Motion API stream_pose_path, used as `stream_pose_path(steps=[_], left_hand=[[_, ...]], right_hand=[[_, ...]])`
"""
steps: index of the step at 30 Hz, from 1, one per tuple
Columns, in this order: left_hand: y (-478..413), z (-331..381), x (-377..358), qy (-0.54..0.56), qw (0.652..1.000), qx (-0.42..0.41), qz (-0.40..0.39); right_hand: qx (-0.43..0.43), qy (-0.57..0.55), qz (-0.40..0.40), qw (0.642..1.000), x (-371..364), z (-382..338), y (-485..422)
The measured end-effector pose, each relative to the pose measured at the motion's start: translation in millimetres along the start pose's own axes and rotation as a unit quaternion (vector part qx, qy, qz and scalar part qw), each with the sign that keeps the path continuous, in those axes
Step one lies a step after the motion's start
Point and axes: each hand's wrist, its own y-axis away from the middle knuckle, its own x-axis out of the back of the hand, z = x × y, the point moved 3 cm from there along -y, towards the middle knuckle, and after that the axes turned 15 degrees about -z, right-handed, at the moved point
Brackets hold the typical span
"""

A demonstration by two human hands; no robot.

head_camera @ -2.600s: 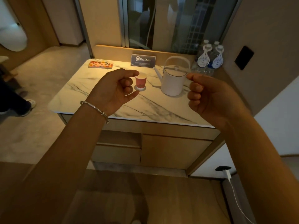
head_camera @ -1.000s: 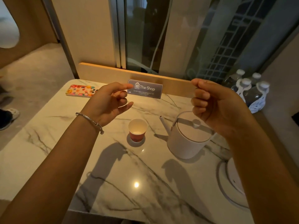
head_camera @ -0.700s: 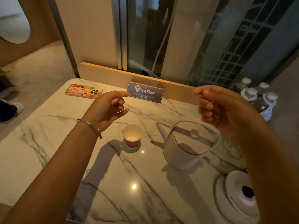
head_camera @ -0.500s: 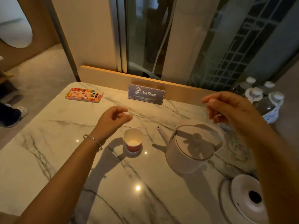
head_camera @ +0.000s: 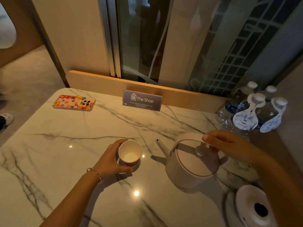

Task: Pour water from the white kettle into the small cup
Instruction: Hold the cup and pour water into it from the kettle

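Indoors: marble counter (head_camera: 65, 161) before glass panel (head_camera: 141, 38), wooden backsplash (head_camera: 98, 79).

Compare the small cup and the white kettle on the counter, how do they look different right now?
The small cup is open-topped, while the white kettle is closed with a lid. The cup is much smaller than the kettle. The cup has reddish sides and sits on a coaster; the kettle is all white, with a spout and hoop handle. The left hand wraps the cup; the right hand reaches the kettle's handle. Both stand upright on the marble counter.
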Motion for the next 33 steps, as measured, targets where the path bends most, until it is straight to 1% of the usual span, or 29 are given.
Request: stream_pose_path(steps=[3,6,13,17,24,29,33], left_hand=[[-2,-1,-2,0.028,0.999,-0.004,0.026],[-4,-1,-6,0.048,0.998,-0.006,0.03],[-13,14,-23,0.052,0.998,-0.025,0.026],[-18,19,-33,0.042,0.998,-0.034,0.012],[-21,23,-33,0.033,0.999,-0.035,0.012],[-21,26,-34,0.027,0.999,-0.039,0.006],[-20,29,-34,0.034,0.998,-0.04,0.016]], right_hand=[[0.014,-0.061,-0.008,0.998,0,8,0],[-0.001,-0.114,-0.005,0.993,1,18,3],[0.001,-0.198,0.057,0.979,-9,11,2],[-0.004,-0.194,0.078,0.978,-10,7,4],[-0.009,-0.21,0.08,0.974,-15,-2,3],[-0.001,-0.189,0.057,0.98,-17,-17,0],[0.014,-0.159,0.011,0.987,-14,-29,-5]])
